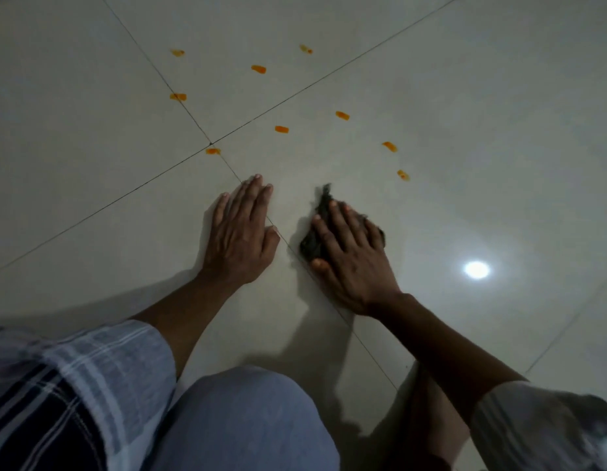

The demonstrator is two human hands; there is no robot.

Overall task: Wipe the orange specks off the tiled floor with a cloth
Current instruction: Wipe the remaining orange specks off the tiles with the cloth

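Head view: the right hand (349,256) lies flat, fingers straight, pressing a dark, crumpled rag of cloth (324,205) onto the pale glossy tiled floor (91,130). Just left of the cloth, the left hand (242,229) rests open, palm down, holding nothing. Beyond the cloth, scattered small orange specks (281,129) dot the tiles, apart from it. Nearer than the cloth, a grey-clad knee (247,419) shows, with a round light glare (476,269) to its right.

Filling the whole frame: pale glossy tiled floor (465,96), dark grout lines crossing left of centre. Lying scattered across the upper middle: orange specks (281,129). Resting flat at centre: two hands, the right (353,260) pressing a dark cloth (320,212), the left (242,232) lying bare just beside.
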